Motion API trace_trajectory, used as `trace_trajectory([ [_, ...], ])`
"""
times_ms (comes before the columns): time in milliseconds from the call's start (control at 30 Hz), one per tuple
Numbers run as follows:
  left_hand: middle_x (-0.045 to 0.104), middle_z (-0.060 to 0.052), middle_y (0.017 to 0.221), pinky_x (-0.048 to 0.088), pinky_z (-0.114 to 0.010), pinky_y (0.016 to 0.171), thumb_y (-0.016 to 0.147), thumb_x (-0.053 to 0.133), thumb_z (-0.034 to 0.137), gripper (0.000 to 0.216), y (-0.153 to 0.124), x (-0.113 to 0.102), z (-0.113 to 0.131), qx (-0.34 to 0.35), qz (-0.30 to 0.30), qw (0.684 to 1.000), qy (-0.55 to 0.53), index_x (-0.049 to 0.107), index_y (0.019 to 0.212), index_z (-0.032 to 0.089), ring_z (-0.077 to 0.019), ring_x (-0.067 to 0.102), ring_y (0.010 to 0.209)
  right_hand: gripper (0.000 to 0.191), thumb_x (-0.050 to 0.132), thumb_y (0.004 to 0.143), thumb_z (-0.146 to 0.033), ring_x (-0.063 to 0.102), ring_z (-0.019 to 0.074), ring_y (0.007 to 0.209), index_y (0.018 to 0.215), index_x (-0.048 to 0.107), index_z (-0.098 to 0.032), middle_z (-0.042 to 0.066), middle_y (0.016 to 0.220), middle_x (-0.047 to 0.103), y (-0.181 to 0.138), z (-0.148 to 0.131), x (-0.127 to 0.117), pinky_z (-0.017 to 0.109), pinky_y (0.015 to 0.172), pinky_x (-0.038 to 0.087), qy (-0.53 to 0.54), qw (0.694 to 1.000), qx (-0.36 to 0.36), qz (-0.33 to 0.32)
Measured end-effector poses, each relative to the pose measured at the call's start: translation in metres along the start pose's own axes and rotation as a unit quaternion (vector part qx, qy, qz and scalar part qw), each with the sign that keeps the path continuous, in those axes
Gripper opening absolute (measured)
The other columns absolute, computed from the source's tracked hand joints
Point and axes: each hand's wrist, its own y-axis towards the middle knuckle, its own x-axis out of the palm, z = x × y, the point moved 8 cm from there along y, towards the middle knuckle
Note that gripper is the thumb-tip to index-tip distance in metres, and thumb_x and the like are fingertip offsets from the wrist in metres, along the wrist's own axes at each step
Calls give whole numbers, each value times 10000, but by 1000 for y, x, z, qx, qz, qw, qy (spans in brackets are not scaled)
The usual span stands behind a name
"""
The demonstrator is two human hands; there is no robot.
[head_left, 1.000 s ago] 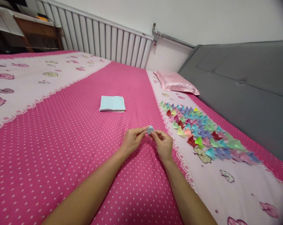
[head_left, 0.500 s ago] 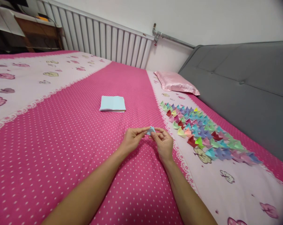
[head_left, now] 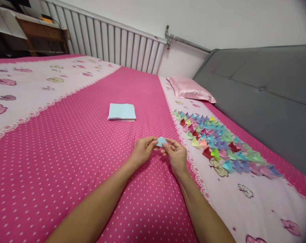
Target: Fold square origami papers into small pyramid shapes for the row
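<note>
Bed's (head_left: 74, 158) lined with folded papers (head_left: 220, 144) at 3 o'clock, flat sheets (head_left: 121, 111) left at 10, blue piece (head_left: 161, 141) pinched by left hand (head_left: 142, 150) + right hand (head_left: 178, 157).

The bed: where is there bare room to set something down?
Bare bedspread lies left of the paper stack and left hand, and between stack and pillow. Right of the right hand it is crowded: folded papers sit in packed rows.

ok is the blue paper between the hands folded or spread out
Folded: the blue paper is a small, angular piece, far smaller than the stacked sheets.
</note>
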Motion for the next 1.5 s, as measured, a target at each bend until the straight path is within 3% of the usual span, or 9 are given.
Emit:
trace_trajectory([
  [167, 666, -54, 769, 490, -250, 658, 782, 532, 331, 266, 3, 0, -7, -24, 3, 999, -40, 664, 880, 123, -132, 610, 677, 355, 725, 633, -312, 587, 100, 458, 927, 621, -142, -34, 536, 629, 0, 2, 1, 196, 445, 462, 9, 1000, 12, -4],
  [367, 649, -37, 665, 428, -227, 559, 752, 570, 361, 268, 2, -3, -16, -29, -8, 998, 47, 655, 828, 119, -118, 564, 576, 435, 759, 589, -270, 640, 115, 602, 971, 591, -148, -14, 668, 676, 1, 7, 3, 218, 594, 500, 6, 999, 23, -34],
  [567, 613, -21, 617, 379, -211, 514, 754, 562, 380, 270, 2, 0, -24, -49, -29, 998, 33, 623, 733, 118, -91, 512, 521, 439, 733, 621, -267, 649, 141, 680, 996, 540, -147, 16, 754, 680, 0, 4, 8, 253, 645, 511, -6, 998, 16, -66],
  [700, 614, -20, 620, 389, -212, 529, 726, 597, 393, 274, 2, -3, -16, -40, 8, 999, -2, 614, 710, 120, -94, 528, 540, 399, 708, 652, -260, 645, 139, 703, 984, 505, -174, -2, 762, 665, 1, 1, 4, 266, 669, 511, 15, 999, -10, -32],
  [933, 657, -37, 644, 424, -235, 565, 641, 681, 280, 179, 0, -2, -8, -67, 14, 996, -53, 647, 690, 112, -105, 559, 554, 295, 691, 666, -246, 624, 123, 752, 906, 534, -178, 7, 823, 643, 3, 0, -1, 243, 687, 495, 26, 999, -19, -5],
  [1267, 704, -77, 781, 479, -268, 640, 715, 612, 275, 189, -2, -14, -3, -7, 73, 995, 70, 680, 811, 127, -164, 628, 691, 287, 687, 691, -315, 651, 140, 763, 907, 553, -181, 17, 852, 656, 1, 7, 3, 252, 689, 507, 117, 991, 56, -16],
  [1500, 711, -62, 831, 500, -292, 687, 709, 611, 208, 185, -4, -9, 8, 38, 45, 990, 130, 694, 869, 167, -169, 640, 726, 283, 704, 662, -334, 620, 123, 701, 866, 584, -179, 11, 817, 646, 3, 12, 0, 223, 609, 501, 127, 989, 76, -8],
])
